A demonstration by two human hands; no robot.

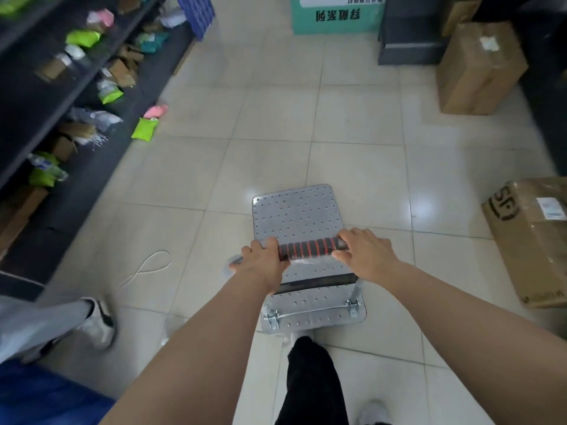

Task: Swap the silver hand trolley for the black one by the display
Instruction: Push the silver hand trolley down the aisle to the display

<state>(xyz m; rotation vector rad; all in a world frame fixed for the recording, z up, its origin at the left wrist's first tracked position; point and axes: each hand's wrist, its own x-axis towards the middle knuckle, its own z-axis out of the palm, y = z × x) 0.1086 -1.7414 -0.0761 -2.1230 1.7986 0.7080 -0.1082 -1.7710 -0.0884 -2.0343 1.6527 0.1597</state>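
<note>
The silver hand trolley [296,214] stands on the tiled floor in front of me, its perforated metal deck bare. Its handle [308,248] has a black grip with red rings. My left hand [264,260] is closed over the left end of that handle. My right hand [366,251] grips the right end. The trolley's rear wheels and crossbar show below my arms. No black trolley is in view.
Dark shelving [76,87] with green, pink and brown parcels runs along the left. Cardboard boxes sit at the right [534,237] and far right [478,69]. A teal display box [336,16] stands ahead. Another person's leg and shoe [95,323] are at lower left. A white cord loop [147,268] lies on the floor.
</note>
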